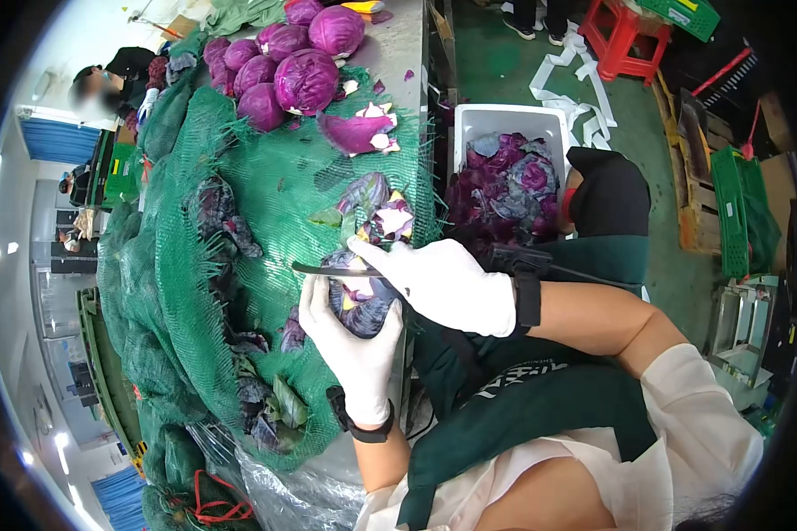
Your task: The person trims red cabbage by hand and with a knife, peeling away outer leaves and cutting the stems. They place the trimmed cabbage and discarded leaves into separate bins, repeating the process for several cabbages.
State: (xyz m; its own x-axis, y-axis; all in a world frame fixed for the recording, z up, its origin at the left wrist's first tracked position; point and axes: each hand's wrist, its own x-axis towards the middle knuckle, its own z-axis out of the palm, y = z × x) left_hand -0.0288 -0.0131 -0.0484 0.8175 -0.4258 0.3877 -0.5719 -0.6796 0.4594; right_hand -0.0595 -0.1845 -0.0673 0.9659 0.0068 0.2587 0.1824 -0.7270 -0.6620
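Observation:
My left hand (350, 332), in a white glove, is curled round a purple cabbage (363, 319) with its cut, pale stem end showing. A knife (332, 271) is in my right hand (447, 283), also gloved in white; its dark blade lies across the cabbage close to my left fingertips. Most of the knife's handle is hidden by the glove. Beside the cabbage lie trimmed leaves with pale stem bits (390, 219). Another purple leaf piece (354, 133) is farther off on the green mesh (279, 190).
Several whole purple cabbages (305, 81) are grouped at one end of the table (394, 53). A white bin (509, 113) below the table edge holds purple leaves. Bunched green net sacks (164, 327) line the far side. A red stool (627, 40) stands on the floor; another person (133, 75) is across the table.

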